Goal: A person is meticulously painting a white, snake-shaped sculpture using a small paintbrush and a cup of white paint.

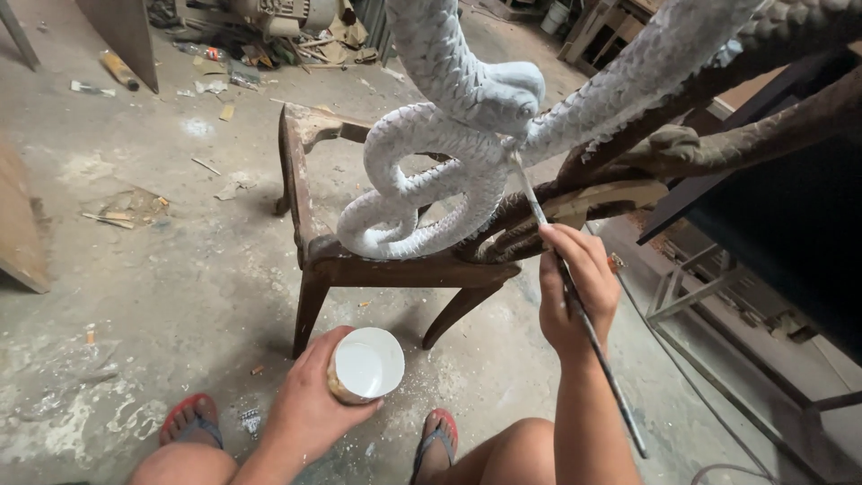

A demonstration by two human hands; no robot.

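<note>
Bare knees (pixel 530 449), paint cup (pixel 366 364), brush (pixel 575 305) before white-coated snake carving (pixel 449 171).

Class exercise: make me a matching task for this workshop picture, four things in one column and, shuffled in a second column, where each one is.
Things:
1. Round cup of white paint
2. Long thin paintbrush
3. White-coated carved snake coil
4. Red flip-flops

Places:
A. resting on the brown wooden chair frame
B. on the person's feet
C. in the left hand
D. in the right hand

Pairs: 1-C, 2-D, 3-A, 4-B
</note>
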